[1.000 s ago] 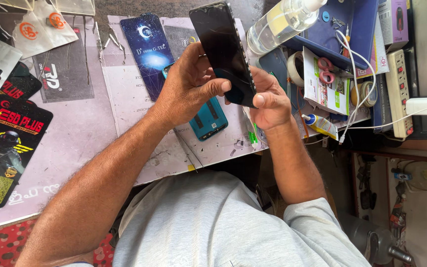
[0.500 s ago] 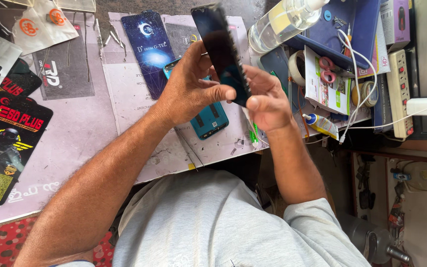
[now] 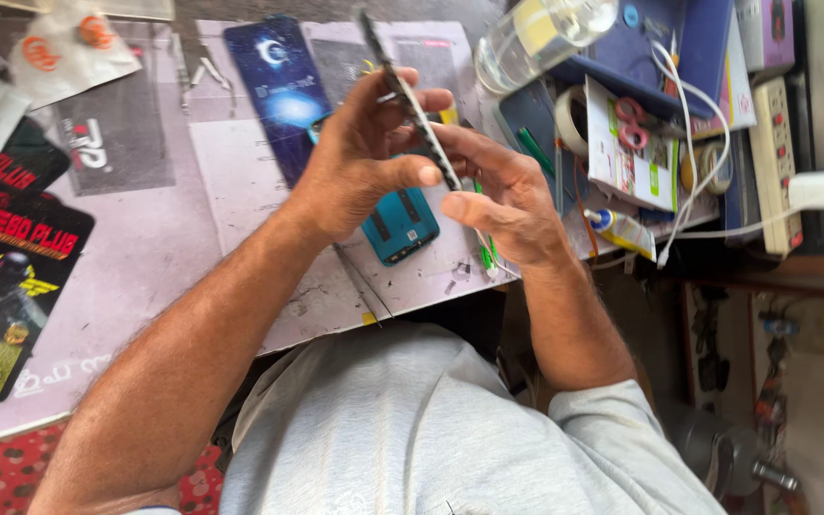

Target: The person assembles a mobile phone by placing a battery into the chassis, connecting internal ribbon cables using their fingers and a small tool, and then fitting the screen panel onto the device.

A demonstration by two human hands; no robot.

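Both hands are up over the work mat, and between them they are holding a thin dark phone screen turned edge-on to the camera, so it is showing as little more than a slim black strip. Its long axis is running on a slant, from the upper end near the top of the mat down and to the right, toward the person's body.

The left hand is wrapping the screen from the left side: its fingers are curling round the far face and the thumb is pressing along the near edge, so this hand is closed on it. The right hand is coming in from the right at the lower end, with the thumb and forefinger pinching close to the edge and the other fingers loosely folded beneath. Whether the right fingertips are truly gripping or only resting against the edge cannot be told from here.

So the screen is lying between the two hands, raised above the mat and not touching it. The left hand is covering more of its length; the right is at the lower end.

Directly below the hands a teal phone body is lying flat on the mat, and a blue printed phone cover is lying just beyond it. A clear bottle is lying well off to the right among cables.
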